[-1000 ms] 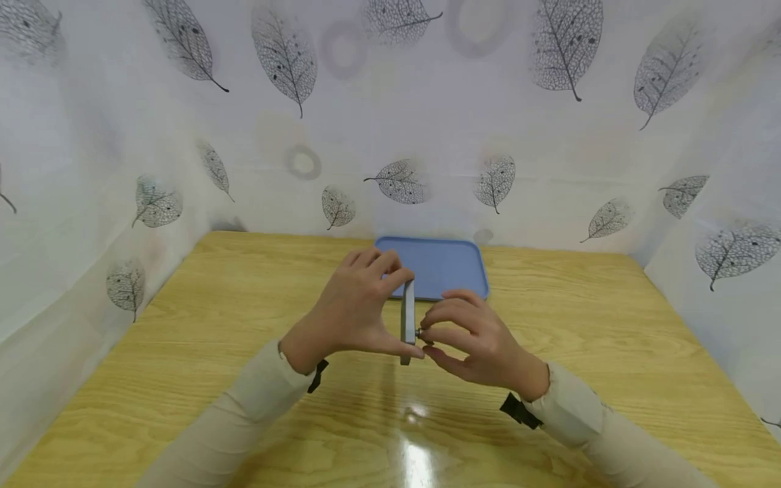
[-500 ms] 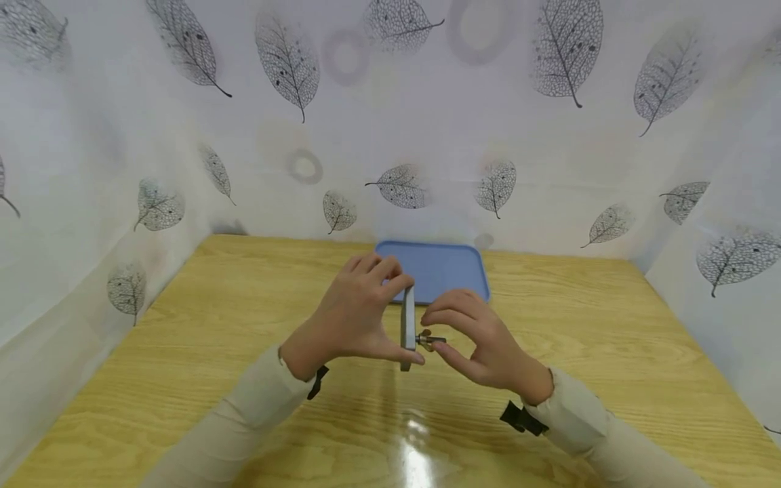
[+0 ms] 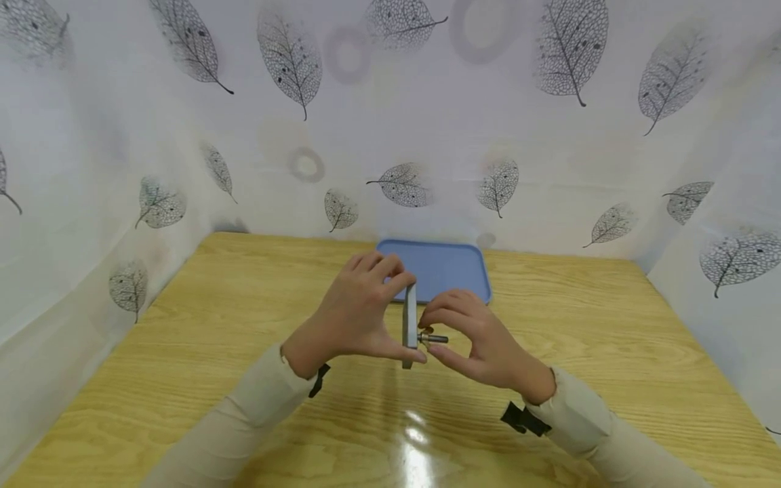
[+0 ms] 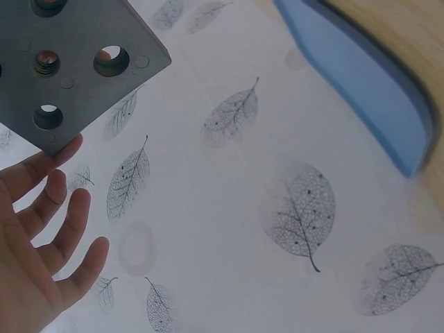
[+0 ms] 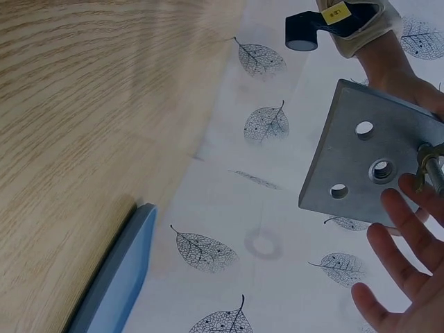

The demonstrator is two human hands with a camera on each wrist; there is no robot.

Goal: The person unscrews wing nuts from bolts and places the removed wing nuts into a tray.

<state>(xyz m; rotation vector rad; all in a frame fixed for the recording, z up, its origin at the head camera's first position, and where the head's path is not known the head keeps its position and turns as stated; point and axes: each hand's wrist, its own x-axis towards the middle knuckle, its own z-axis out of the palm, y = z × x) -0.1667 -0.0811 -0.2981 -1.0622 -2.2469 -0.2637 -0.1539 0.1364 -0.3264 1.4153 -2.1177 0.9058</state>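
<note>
My left hand grips a grey square metal plate by its edges, thumb below and fingers on top, holding it upright above the table. Several round holes pierce the plate, as the left wrist view shows. A threaded-looking bolt sticks out from the plate's right face, with a brass-coloured wing nut on it close to the plate. The right hand has its thumb and fingertips at the wing nut, pinching it from above and below. Its other fingers are loosely bent, spread in the right wrist view.
A blue tray lies at the back of the wooden table, behind the hands. A pale leaf-patterned cloth encloses the back and sides. Dark straps sit at the sleeve cuffs.
The right hand's fingers have shifted around the wing nut, and the bolt's end, hidden by them a second ago, now shows. The left hand and plate stay nearly in place.
</note>
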